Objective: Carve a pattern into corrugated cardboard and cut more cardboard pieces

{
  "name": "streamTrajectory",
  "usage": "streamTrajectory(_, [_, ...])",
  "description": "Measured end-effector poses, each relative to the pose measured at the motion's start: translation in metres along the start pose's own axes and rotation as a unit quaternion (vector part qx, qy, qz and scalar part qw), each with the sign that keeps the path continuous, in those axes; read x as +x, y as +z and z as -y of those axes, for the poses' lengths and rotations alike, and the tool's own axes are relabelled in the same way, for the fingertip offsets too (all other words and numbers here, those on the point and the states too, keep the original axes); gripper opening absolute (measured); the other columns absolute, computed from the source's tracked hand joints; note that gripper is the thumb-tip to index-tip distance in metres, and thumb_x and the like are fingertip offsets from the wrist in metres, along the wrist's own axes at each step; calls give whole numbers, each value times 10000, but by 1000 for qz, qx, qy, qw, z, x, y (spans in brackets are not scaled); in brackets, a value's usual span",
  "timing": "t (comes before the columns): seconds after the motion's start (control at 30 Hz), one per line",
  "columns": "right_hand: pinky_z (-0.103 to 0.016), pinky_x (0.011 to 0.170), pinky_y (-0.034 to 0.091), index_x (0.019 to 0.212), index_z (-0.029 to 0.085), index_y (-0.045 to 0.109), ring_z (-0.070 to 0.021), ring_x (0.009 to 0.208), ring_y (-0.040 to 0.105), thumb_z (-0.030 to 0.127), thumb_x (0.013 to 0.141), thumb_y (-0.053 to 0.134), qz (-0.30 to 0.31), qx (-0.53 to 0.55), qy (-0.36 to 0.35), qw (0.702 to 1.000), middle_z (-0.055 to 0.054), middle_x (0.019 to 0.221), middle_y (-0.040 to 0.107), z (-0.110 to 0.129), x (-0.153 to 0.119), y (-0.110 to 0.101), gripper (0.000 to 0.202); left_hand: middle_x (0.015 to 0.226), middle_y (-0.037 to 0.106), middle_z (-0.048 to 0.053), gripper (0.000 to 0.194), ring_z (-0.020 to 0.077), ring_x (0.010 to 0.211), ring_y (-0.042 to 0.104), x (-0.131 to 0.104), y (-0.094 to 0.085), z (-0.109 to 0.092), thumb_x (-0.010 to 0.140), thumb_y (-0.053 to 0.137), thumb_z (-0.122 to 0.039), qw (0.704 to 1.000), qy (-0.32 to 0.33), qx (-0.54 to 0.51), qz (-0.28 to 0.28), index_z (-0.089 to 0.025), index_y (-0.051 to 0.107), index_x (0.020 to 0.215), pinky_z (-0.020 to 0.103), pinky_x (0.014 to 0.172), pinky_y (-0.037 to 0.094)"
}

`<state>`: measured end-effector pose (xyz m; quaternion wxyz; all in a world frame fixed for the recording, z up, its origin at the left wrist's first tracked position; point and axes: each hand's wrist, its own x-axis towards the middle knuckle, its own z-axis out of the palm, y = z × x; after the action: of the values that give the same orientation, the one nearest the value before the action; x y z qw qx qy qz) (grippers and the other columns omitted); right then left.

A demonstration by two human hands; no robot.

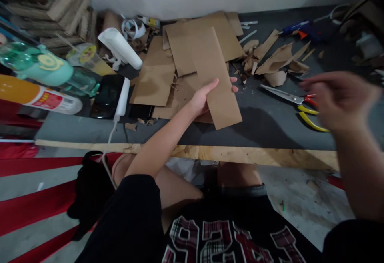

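Observation:
My left hand (200,100) grips a long strip of brown cardboard (218,81), thumb on top and fingertips showing past its right edge. The strip is tilted over other flat cardboard pieces (157,73) on the table. Smeared by motion, my right hand (345,99) is over the right side of the table, close to the handles of a pair of scissors (289,97) with red and yellow grips. Whether it touches them I cannot tell. The blades point left, towards the strip.
Torn cardboard scraps (274,61) and a blue glue gun (306,30) lie at the back right. On the left are an orange drink bottle (18,91), a green bottle (48,65), a black phone (106,95) with a white cable, and stacked wood (60,7).

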<state>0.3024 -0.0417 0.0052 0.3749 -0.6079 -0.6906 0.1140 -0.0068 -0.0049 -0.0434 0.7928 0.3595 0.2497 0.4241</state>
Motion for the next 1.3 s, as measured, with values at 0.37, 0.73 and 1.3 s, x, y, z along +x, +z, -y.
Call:
streamTrajectory(0.37, [-230,327,217,884,176,659,-40,366,388,726,705,822,333,426,109,834,53,592,543,61,7,118,600,1182,754,100,683,290,1263,679,1,9,-13,1056,139,-535,998,48,-20,-38,-162,683,1234,470,1060,560])
streamTrajectory(0.73, [-201,446,464,922,201,620,-76,571,608,415,792,808,209,471,165,841,-26,920,715,66,1,105,313,735,557,-31,356,102,712,629,12,8,-24,1020,557,-497,929,237,19,-285,-217,595,804,250,802,545])
streamTrajectory(1.3, [-255,470,476,927,190,666,-125,564,593,547,775,799,341,369,112,857,-24,713,666,55,-9,108,411,1100,756,112,623,282,1170,718,0,20,-9,1015,297,-620,996,16,-58,-70,-162,701,1138,426,1002,597])
